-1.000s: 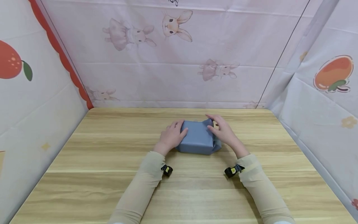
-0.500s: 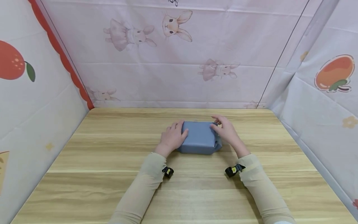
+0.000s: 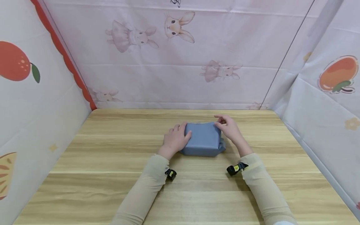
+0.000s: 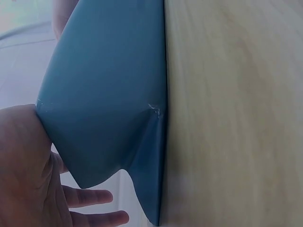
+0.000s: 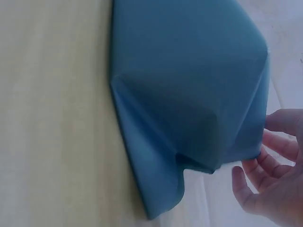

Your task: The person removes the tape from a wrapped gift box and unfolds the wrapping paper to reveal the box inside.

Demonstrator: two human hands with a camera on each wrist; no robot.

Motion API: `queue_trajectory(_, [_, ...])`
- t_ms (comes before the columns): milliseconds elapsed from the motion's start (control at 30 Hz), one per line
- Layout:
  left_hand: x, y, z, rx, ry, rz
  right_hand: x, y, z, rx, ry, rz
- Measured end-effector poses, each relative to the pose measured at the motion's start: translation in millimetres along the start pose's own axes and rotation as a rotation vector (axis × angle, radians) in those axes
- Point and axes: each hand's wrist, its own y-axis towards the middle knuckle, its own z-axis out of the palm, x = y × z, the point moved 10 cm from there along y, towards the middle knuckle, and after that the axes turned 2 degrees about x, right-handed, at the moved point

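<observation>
A box-shaped package [image 3: 203, 140], wrapped in smooth blue-grey paper, lies on the wooden table in the head view. My left hand [image 3: 175, 137] holds its left end, thumb on top and fingers over the far side. In the left wrist view, the fingers [image 4: 97, 219] reach down past a loose end flap [image 4: 102, 156]. My right hand [image 3: 229, 126] is at the far right corner, its thumb and curled fingers pinching the edge of the wrapping paper [image 5: 253, 132]. Below, the right wrist view shows a loose pointed fold [image 5: 149, 165] against the table.
The wooden table [image 3: 98, 175] has pale grain. Behind it hangs a pinkish cloth [image 3: 157, 81] with rabbit prints, and white cloths with fruit prints hang at both sides. A small black camera [image 3: 232, 170] is worn on the right wrist, another [image 3: 170, 174] on the left.
My right hand has shifted slightly right and away along the package's right end, and the raised paper at that corner has moved outward with it. The left hand keeps its hold.
</observation>
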Motion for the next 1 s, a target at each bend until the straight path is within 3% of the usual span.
queue_trajectory(233, [0.1, 1.9, 0.8, -0.012, -0.013, -0.028, 4.4, 11.7, 5.8, 0.103, -0.072, 0.012])
queue_trajectory(400, [1.9, 2.4, 0.6, -0.026, -0.016, -0.055, 13.2, 24.4, 10.9, 0.151, -0.083, -0.029])
queue_trajectory(600, [1.8, 2.3, -3.6, -0.037, -0.04, -0.062, 28.2, 27.4, 11.0, 0.161, -0.098, -0.067])
queue_trajectory(1000, [1.6, 5.0, -6.1, -0.045, -0.045, -0.038, 43.1, 21.2, 10.2, 0.138, -0.06, -0.051])
